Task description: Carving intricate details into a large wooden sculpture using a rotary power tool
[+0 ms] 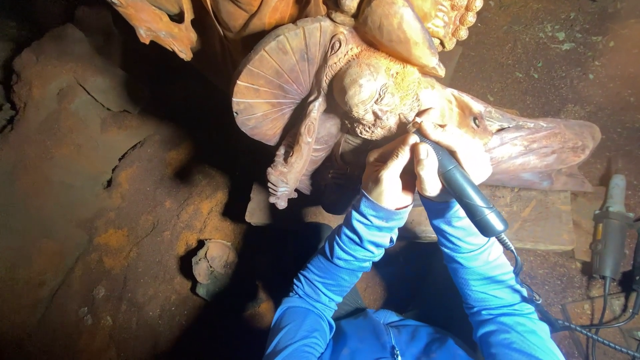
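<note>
Blue sleeves [347,267] rise from the bottom edge toward the work, both forearms close together. From there the right hand [437,163] wraps closed around the dark handpiece of a rotary carving tool [463,190], held like a thick pen, with its tip laid against the carved wooden face [370,100] near the beard and cheek. Its left hand [390,173] sits touching the right, fingers curled in as a brace just below the face; whether it pinches anything of its own cannot be told.

To cut well at this spot, the judgement is that the bracing hand should stay pressed beside the tool hand so the tip only skims the fine ridges, with light passes following the lines already carved, not across them. The cord [533,293] trails off the back of the handpiece toward the lower right and wants slack, lest it tug the tip.

Around the face spreads the rest of the large reddish wood sculpture [533,147]: a ribbed, fan-shaped piece [280,80] to the left and a hanging carved tassel [293,160] beneath it, near enough to catch a knuckle. A wooden plank [540,217] props the sculpture. Further right lies a second power tool [610,230] with its own cables, well apart. Rough, cracked wood [87,167] fills the left, dusted with orange shavings.
</note>
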